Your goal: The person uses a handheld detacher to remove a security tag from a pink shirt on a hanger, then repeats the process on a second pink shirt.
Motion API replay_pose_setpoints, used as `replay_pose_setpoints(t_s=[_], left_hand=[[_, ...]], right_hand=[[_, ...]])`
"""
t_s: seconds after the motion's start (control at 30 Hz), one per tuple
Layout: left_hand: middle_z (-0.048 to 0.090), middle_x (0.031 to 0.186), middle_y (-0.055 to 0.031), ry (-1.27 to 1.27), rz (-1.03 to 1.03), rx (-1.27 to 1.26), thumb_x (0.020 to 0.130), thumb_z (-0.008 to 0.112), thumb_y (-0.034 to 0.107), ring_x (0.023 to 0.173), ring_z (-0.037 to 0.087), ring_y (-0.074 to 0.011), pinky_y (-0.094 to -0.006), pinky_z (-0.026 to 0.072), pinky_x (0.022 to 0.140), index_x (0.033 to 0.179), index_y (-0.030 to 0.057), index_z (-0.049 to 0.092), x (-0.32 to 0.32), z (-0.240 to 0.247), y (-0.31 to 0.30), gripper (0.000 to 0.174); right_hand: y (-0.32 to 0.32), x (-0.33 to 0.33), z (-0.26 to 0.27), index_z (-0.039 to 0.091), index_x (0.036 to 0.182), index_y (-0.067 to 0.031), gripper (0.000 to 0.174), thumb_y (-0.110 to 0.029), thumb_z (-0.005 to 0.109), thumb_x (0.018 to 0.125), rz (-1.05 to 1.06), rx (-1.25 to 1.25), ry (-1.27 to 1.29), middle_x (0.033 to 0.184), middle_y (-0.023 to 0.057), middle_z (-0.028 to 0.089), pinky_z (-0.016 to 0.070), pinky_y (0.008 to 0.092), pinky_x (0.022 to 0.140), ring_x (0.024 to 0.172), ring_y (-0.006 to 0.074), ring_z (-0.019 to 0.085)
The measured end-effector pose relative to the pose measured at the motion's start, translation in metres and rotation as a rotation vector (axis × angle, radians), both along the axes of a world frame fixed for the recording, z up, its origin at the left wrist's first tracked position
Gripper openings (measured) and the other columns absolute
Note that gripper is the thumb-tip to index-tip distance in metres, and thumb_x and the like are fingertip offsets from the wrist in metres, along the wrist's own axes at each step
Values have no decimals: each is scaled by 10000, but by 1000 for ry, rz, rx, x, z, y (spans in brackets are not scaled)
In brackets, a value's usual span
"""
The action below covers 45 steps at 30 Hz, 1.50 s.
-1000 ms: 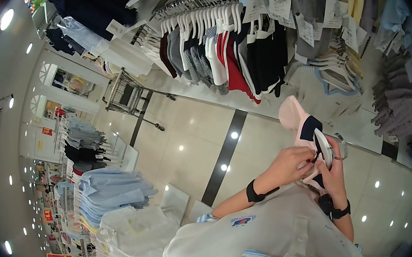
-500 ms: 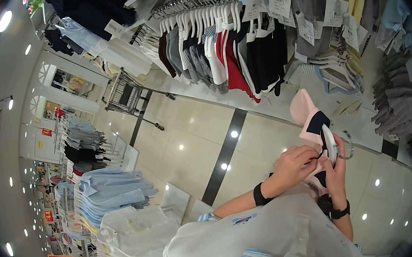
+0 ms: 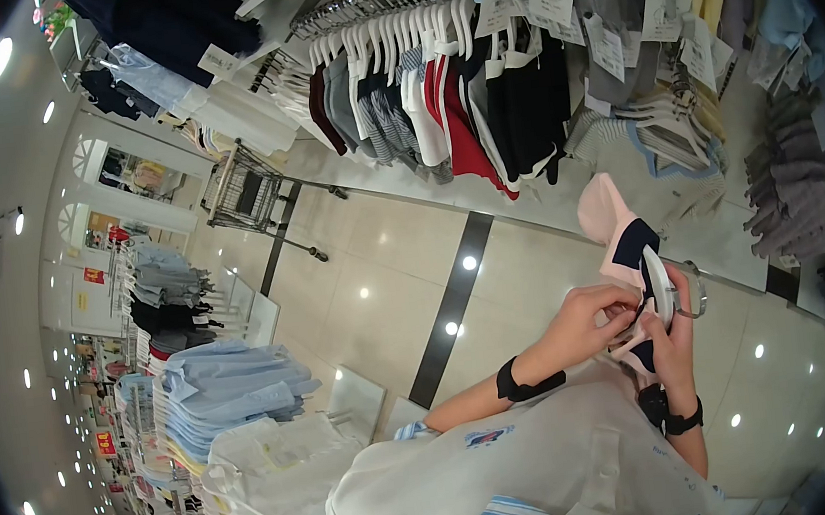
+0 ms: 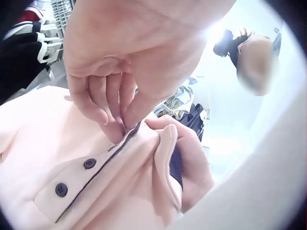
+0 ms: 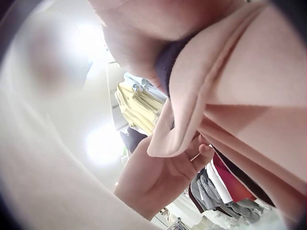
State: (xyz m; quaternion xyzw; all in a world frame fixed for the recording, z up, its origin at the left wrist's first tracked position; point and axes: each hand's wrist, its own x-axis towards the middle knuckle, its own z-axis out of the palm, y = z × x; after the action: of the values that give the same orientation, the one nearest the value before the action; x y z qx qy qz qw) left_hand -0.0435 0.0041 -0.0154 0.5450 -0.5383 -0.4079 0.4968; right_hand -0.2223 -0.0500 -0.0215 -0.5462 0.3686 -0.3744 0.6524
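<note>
A pink polo shirt [image 3: 604, 209] with a navy-edged placket is on a white hanger [image 3: 657, 282], held in front of the person's chest. At the top of the placket my left hand [image 3: 591, 324] pinches the edge between thumb and fingertips. Below that pinch, the left wrist view shows two dark buttons [image 4: 89, 163] on the placket. My right hand [image 3: 671, 346] holds the collar and hanger together, its thumb on the near side. The pink collar [image 5: 184, 105] partly hides the right fingers in the right wrist view. Beyond the right hand sticks out the hanger's metal hook [image 3: 697, 288].
Ahead, a rack holds several shirts [image 3: 463, 116] on white hangers, with tagged garments [image 3: 598, 17] to its right. Blue shirts [image 3: 229, 377] and white shirts [image 3: 264, 469] hang at left. A wheeled cart [image 3: 245, 190] stands on the tiled floor [image 3: 363, 263] farther off.
Both hands and the pink polo shirt have shifted slightly right, and the shirt's upper end is a little higher. My left fingers stay at the placket. The head view has tilted slightly.
</note>
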Motion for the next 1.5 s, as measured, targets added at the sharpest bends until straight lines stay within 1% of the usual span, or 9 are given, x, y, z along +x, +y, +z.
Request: replay_pose_setpoints(t_s=[0.1, 0.17, 0.47, 0.53, 0.7, 0.93, 1.1, 1.3, 1.5], left_hand=[[734, 921, -129, -52, 2, -26, 910, 721, 50, 792, 712, -227, -327, 558, 745, 1048, -14, 722, 5, 0, -2, 152], [732, 914, -133, -118, -3, -47, 914, 721, 56, 793, 713, -233, -328, 558, 738, 1047, -13, 722, 8, 1, -1, 149], [732, 925, -136, -52, -160, -104, 895, 762, 86, 806, 717, -247, -336, 561, 748, 1050, -29, 717, 17, 12, -3, 198], [731, 924, -163, -53, -141, -70, 853, 780, 108, 818, 715, -265, -357, 570, 779, 1024, -28, 718, 15, 14, -3, 227], [736, 936, -143, -68, -120, -80, 860, 784, 87, 812, 718, -250, -337, 558, 764, 1041, -34, 708, 20, -5, -9, 230], [732, 896, -133, -132, -47, -95, 830, 754, 75, 767, 712, -284, -373, 546, 707, 993, -11, 718, 17, 5, -5, 188], [713, 836, -108, -327, 12, -152, 782, 759, 86, 735, 702, -284, -378, 540, 685, 950, 14, 707, 14, 4, -5, 190], [694, 814, -103, -409, 25, -207, 771, 742, 83, 729, 684, -308, -398, 534, 673, 970, 28, 693, 12, 6, -7, 212], [687, 830, -108, -443, 46, -248, 783, 728, 84, 739, 668, -326, -414, 531, 704, 970, 34, 687, 10, 8, -6, 198]], right_hand=[[4, 6, 8, 359, 1579, -38, 684, 39, 530, 921, 33, 20, -18, 1374, 83, 543, 472, 288, 1015, 1156, 140, 562], [6, 7, 15, 405, 1521, -55, 672, -20, 537, 863, 54, 91, 8, 1397, 93, 518, 380, 321, 1116, 1244, 181, 507], [2, 0, 5, 418, 1520, -36, 612, -68, 523, 918, 53, 51, 19, 1334, 76, 562, 430, 300, 1042, 1157, 157, 541], [2, -1, 7, 425, 1515, -9, 575, -64, 514, 950, 43, 70, 12, 1316, 68, 575, 456, 305, 1021, 1129, 146, 559], [-3, 4, 9, 433, 1507, -29, 562, -99, 540, 960, 68, -146, 13, 1267, 71, 591, 450, 309, 1020, 1104, 143, 551], [4, 10, 11, 405, 1506, -29, 564, -126, 578, 978, 88, -18, 0, 1214, 87, 652, 477, 310, 988, 1080, 159, 607], [5, 14, 17, 375, 1509, -24, 582, -152, 582, 979, 149, -108, 138, 1100, 126, 697, 504, 322, 943, 987, 182, 655], [7, 14, 12, 378, 1501, -23, 626, -213, 623, 957, 139, -145, 116, 1090, 128, 694, 503, 313, 901, 975, 177, 648], [5, 13, 19, 381, 1502, -30, 578, -132, 598, 976, 154, -116, 204, 1074, 108, 690, 490, 293, 868, 929, 160, 621]])
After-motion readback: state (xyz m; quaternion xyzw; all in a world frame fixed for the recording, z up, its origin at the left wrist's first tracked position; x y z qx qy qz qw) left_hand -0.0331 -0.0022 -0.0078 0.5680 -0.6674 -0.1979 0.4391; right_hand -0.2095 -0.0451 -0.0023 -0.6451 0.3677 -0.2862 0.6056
